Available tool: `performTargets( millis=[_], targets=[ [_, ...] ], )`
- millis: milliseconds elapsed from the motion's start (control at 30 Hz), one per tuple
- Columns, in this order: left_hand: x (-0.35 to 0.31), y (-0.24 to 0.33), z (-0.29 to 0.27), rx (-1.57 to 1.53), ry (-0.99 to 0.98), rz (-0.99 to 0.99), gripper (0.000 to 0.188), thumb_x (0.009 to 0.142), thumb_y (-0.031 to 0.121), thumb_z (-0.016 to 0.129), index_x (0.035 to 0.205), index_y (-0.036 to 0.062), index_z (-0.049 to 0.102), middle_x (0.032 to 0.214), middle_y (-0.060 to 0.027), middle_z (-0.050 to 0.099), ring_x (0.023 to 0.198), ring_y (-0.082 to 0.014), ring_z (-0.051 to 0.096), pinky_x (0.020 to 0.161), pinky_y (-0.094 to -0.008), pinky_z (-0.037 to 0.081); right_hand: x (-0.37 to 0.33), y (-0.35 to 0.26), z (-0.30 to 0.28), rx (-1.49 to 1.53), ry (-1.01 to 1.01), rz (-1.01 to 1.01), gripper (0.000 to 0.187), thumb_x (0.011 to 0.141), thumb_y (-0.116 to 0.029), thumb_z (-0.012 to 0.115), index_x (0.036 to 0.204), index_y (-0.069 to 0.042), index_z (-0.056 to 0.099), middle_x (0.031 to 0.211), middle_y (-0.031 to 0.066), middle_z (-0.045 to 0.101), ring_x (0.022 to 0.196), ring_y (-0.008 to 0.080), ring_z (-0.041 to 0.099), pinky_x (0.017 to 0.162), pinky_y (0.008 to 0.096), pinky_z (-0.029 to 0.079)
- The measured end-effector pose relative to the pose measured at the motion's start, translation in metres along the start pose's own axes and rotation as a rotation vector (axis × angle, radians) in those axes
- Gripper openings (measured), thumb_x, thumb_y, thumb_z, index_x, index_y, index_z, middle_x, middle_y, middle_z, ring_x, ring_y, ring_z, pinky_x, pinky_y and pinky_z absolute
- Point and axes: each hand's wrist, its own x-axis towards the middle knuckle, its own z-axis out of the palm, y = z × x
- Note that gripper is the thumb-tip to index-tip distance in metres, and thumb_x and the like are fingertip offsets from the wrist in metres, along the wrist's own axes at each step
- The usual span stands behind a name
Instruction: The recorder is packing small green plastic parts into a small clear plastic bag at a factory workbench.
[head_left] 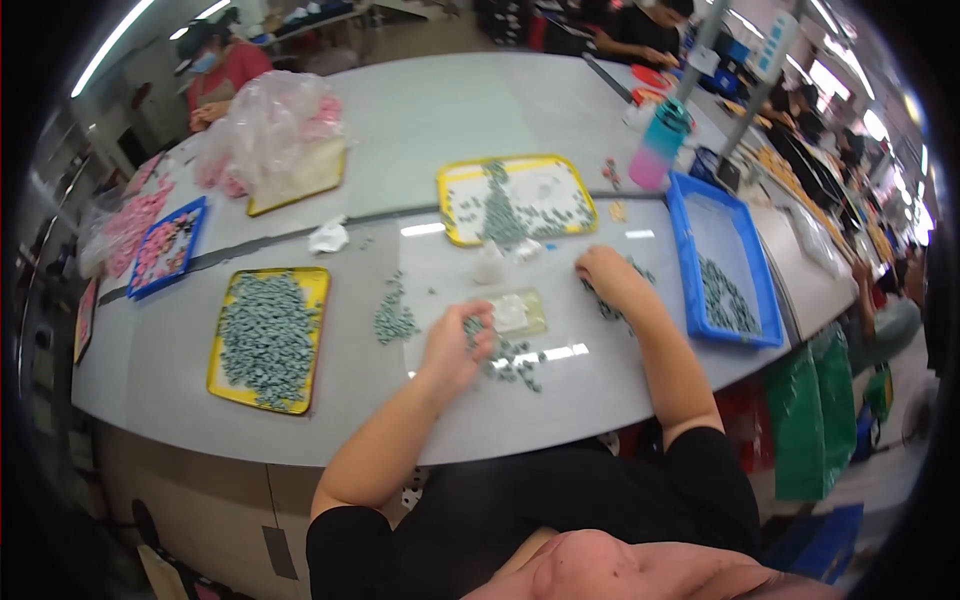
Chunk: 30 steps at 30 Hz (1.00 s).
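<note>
My left hand (460,345) is curled above the table, its fingertips beside a small clear-yellowish block (535,312) with a white pad (511,314) on it. Whatever those fingers hold is too small to make out. Loose grey-green pieces (517,372) lie scattered just in front of the block. My right hand (612,277) reaches down to another small pile of grey-green pieces (607,308), its fingers drawn together; their grip is hidden. Left of my left hand lies a further loose pile (395,322).
A yellow-rimmed tray (320,345) heaped with grey-green pieces stands left; another yellow tray (447,225) lies ahead. At right are a blue bin (690,270) with more pieces and a teal-pink bottle (658,148). Bagged pink pieces (270,130) sit far left. A person (235,70) sits across.
</note>
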Motion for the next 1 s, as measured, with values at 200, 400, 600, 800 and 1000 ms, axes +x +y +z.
performTargets(
  millis=[200, 400, 600, 800, 1000],
  targets=[
    [-0.036, 0.011, 0.007, 0.05, -0.07, -0.003, 0.02, 0.085, 0.006, 0.04, 0.103, -0.0021, 0.045, 0.076, -0.0049, 0.046, 0.057, -0.01, 0.037, 0.044, -0.02, 0.028, -0.011, -0.036, -0.022, 0.033, 0.071, 0.0, 0.011, 0.079, -0.009, 0.056, 0.083, -0.002, 0.062, 0.085, 0.0155, 0.057, 0.086, 0.0328, 0.054, 0.075, 0.0384, 0.044],
    [-0.054, 0.022, 0.019, 0.123, -0.068, 0.063, 0.026, 0.085, 0.003, 0.041, 0.111, 0.0031, 0.038, 0.079, -0.0064, 0.048, 0.058, -0.0098, 0.038, 0.045, -0.0208, 0.029, 0.003, -0.05, -0.023, 0.07, 0.162, -0.002, 0.012, 0.08, -0.011, 0.057, 0.087, -0.003, 0.062, 0.087, 0.0129, 0.057, 0.088, 0.0307, 0.053, 0.077, 0.0369, 0.044],
    [-0.05, 0.035, 0.015, 0.165, -0.072, -0.034, 0.015, 0.09, 0.011, 0.045, 0.102, 0.0018, 0.043, 0.082, -0.0058, 0.048, 0.057, -0.0083, 0.037, 0.046, -0.0202, 0.029, 0.004, -0.056, -0.017, 0.041, 0.274, -0.056, 0.016, 0.078, -0.015, 0.061, 0.09, -0.004, 0.063, 0.092, 0.0103, 0.059, 0.091, 0.0281, 0.053, 0.079, 0.0359, 0.043],
    [-0.025, 0.021, 0.025, 0.176, -0.109, 0.043, 0.017, 0.092, 0.012, 0.046, 0.101, -0.0024, 0.05, 0.078, -0.0021, 0.046, 0.055, -0.0048, 0.034, 0.044, -0.017, 0.026, -0.009, -0.022, -0.029, 0.027, 0.213, -0.06, 0.015, 0.075, -0.014, 0.064, 0.086, -0.004, 0.064, 0.091, 0.0086, 0.06, 0.089, 0.0276, 0.054, 0.078, 0.0358, 0.044],
    [-0.005, -0.001, 0.027, 0.219, -0.042, 0.059, 0.022, 0.09, 0.011, 0.049, 0.107, -0.0032, 0.05, 0.071, 0.0011, 0.045, 0.05, -0.0043, 0.032, 0.04, -0.0165, 0.023, -0.013, 0.023, -0.006, 0.034, 0.189, -0.189, 0.011, 0.074, -0.015, 0.064, 0.081, -0.006, 0.064, 0.085, 0.0081, 0.061, 0.082, 0.0275, 0.056, 0.074, 0.0363, 0.045]
  ],
)
